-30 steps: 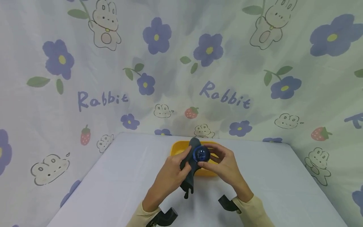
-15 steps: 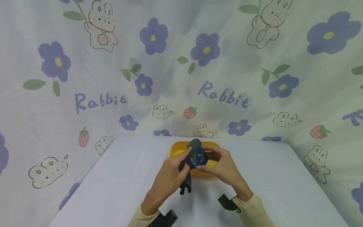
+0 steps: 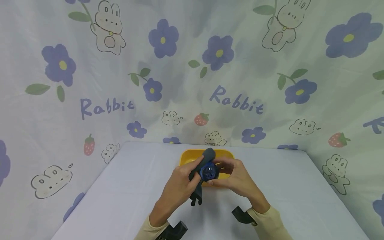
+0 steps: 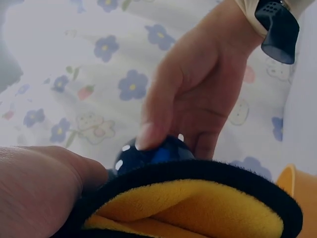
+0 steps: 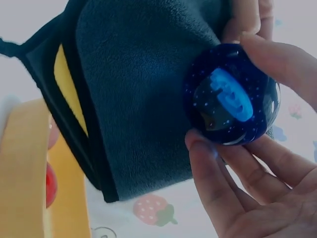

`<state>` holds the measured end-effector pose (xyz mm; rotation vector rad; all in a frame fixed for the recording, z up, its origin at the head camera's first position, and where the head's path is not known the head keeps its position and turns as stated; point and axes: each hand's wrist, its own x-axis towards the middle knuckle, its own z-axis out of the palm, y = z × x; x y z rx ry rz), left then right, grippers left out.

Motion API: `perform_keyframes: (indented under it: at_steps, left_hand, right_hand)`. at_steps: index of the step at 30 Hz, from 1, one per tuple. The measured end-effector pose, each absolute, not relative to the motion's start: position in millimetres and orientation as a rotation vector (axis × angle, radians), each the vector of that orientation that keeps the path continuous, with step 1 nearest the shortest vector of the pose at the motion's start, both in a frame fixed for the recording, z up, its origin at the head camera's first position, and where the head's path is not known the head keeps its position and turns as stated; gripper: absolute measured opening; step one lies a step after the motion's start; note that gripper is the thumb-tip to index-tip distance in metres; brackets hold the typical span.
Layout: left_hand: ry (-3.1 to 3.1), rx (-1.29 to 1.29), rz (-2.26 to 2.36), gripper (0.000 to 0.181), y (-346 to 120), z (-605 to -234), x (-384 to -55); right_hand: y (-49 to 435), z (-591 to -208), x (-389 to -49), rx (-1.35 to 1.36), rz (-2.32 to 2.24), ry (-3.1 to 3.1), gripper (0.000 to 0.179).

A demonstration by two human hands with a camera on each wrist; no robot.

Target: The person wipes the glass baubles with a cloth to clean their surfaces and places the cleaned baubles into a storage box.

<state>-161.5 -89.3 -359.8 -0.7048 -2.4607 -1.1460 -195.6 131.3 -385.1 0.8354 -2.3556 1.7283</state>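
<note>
My right hand (image 3: pixel 240 178) grips a see-through dark blue ball (image 5: pixel 230 94), thumb on one side and fingertips on the other. Bubble-like specks and a light blue shape show inside it. A dark grey cloth (image 5: pixel 138 104) with black edging and a yellow inner side is pinched by my left hand (image 3: pixel 180 181). Its folded layers lie right behind the ball in the right wrist view, overlapping its edge. From the left wrist view, the yellow inner side (image 4: pixel 188 201) faces the camera and hides the ball's lower part. The cloth's loop end hangs below my left fingers in the head view.
Behind the hands, a yellow container (image 3: pixel 187 154) stands on the white-covered table (image 3: pixel 126 186). A red round thing (image 5: pixel 51 186) sits in it. A curtain (image 3: pixel 180 76) printed with flowers and rabbits rises behind the table. Black devices (image 3: pixel 242 216) are strapped at both wrists.
The ball has shifted down and a little left against the cloth and turned in my right fingers. The cloth's top fold has tilted rightward. My left hand stays nearly in place.
</note>
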Motion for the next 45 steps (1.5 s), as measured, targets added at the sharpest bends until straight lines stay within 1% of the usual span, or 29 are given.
perform_keyframes:
  at_steps: [9,22,31,45]
  left_hand:
    - [-2.436,-0.742,-1.17,0.054,-90.2,-360.8,-164.7]
    - [-2.488,-0.717,-1.178,0.055,-88.0,-357.5,-164.6]
    - [-2.556,-0.694,-1.172,0.059,-88.7,-357.6,-165.0]
    - [-2.557,-0.668,-1.14,0.055,-92.0,-355.0,-160.0]
  right_hand:
    - [132.0,-383.7,-194.8,0.913,1.876,-2.249,0.048]
    - [130.0,-387.2,-193.7,0.881,1.913,-2.112,0.048]
    - [127.1,-386.5,-195.6,0.854,1.909,-2.066,0.051]
    - [125.3,-387.4,-198.6,0.833,1.993,-2.072,0.057]
